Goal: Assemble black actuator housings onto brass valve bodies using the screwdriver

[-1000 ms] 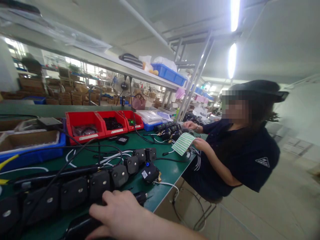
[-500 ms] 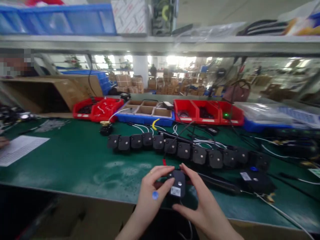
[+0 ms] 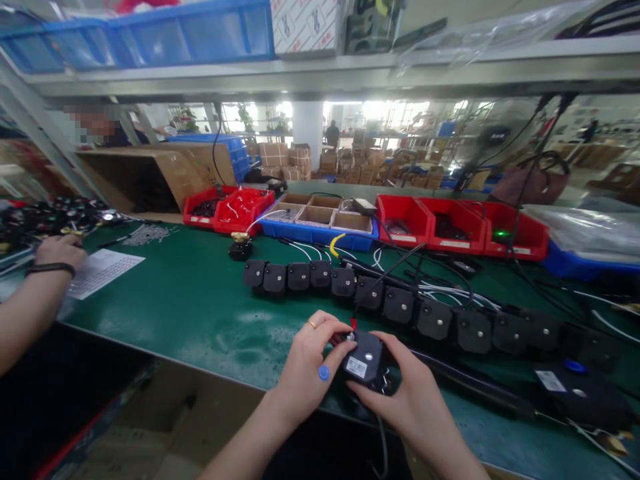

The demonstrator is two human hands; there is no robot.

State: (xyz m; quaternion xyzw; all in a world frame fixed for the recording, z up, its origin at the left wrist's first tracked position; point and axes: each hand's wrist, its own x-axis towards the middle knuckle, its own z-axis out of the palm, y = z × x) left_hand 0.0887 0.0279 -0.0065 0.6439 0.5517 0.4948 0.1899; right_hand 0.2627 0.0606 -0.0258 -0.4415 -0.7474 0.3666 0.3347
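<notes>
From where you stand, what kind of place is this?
Most likely a factory assembly line for small electrical parts. Both hands hold a black part over a green bench, beside a row of identical parts and red bins.

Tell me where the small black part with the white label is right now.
In the head view, the black part sits low and centre, held between the left hand and right hand, just in front of the row of black parts on the green table.
</notes>
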